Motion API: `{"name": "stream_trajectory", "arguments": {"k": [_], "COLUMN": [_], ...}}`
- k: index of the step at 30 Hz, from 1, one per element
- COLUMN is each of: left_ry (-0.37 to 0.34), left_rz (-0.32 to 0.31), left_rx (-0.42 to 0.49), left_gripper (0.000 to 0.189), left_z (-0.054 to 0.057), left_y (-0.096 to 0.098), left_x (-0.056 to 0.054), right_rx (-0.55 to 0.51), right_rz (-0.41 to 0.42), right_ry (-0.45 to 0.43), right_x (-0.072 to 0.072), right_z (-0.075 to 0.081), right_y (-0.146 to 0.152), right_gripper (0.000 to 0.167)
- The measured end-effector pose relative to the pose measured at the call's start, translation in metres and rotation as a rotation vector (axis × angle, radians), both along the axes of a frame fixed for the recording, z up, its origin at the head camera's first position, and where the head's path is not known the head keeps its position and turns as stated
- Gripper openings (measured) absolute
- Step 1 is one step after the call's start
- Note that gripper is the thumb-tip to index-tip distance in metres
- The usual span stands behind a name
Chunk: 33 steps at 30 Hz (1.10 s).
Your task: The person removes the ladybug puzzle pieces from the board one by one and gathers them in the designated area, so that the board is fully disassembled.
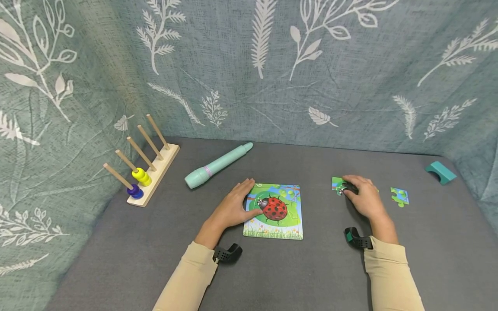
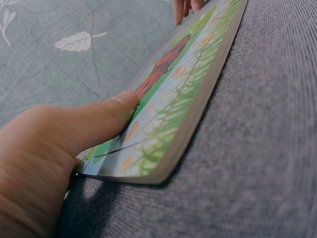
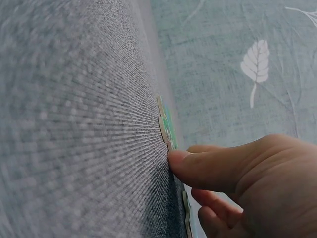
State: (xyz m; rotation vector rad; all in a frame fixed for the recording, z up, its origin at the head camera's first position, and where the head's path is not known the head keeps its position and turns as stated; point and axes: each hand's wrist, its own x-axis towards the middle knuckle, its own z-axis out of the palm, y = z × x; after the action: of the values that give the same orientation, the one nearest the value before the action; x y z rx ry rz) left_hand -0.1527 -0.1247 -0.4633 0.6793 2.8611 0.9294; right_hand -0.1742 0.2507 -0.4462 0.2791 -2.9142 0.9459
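Note:
A square ladybug puzzle (image 1: pixel 274 226) lies flat on the grey table. My left hand (image 1: pixel 235 205) rests at its left edge, thumb on the picture and nearly straight fingers along the upper left corner. In the left wrist view, the thumb (image 2: pixel 111 116) presses on the puzzle's face (image 2: pixel 163 106). Farther right, my right hand (image 1: pixel 365 196) pinches at a puzzle piece, mostly hidden by the fingers. Just left of them is a visible green and blue piece (image 1: pixel 336 183). Another loose piece (image 1: pixel 400 196) lies to the right of this hand.
At the left stands a wooden peg stand (image 1: pixel 157 172) with yellow and dark blue beads. A mint-green marker-shaped stick (image 1: pixel 219 165) lies behind the left hand. A teal arch block (image 1: pixel 441 172) sits at the far right. Patterned fabric (image 1: pixel 241 86) hangs behind the table.

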Motion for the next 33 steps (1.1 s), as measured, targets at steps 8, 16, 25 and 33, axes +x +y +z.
{"name": "stream_trajectory", "arguments": {"k": [8, 16, 25, 33], "left_ry": [0.015, 0.021, 0.023, 0.082], "left_rz": [-0.011, -0.023, -0.031, -0.146], "left_rx": [0.007, 0.021, 0.076, 0.11], "left_gripper": [0.088, 0.088, 0.085, 0.075], "left_z": [-0.001, 0.0, -0.002, 0.0], "left_y": [0.0, 0.0, 0.002, 0.015], "left_x": [0.0, 0.001, 0.001, 0.01], "right_rx": [-0.029, -0.067, -0.103, -0.218], "right_rz": [-0.008, 0.004, 0.111, 0.239], "right_ry": [-0.009, -0.08, -0.091, -0.104], "right_x": [0.0, 0.003, 0.009, 0.027], "right_z": [0.0, 0.011, 0.014, 0.007], "right_y": [-0.001, -0.012, -0.031, -0.066], "right_gripper": [0.046, 0.049, 0.052, 0.051]}}
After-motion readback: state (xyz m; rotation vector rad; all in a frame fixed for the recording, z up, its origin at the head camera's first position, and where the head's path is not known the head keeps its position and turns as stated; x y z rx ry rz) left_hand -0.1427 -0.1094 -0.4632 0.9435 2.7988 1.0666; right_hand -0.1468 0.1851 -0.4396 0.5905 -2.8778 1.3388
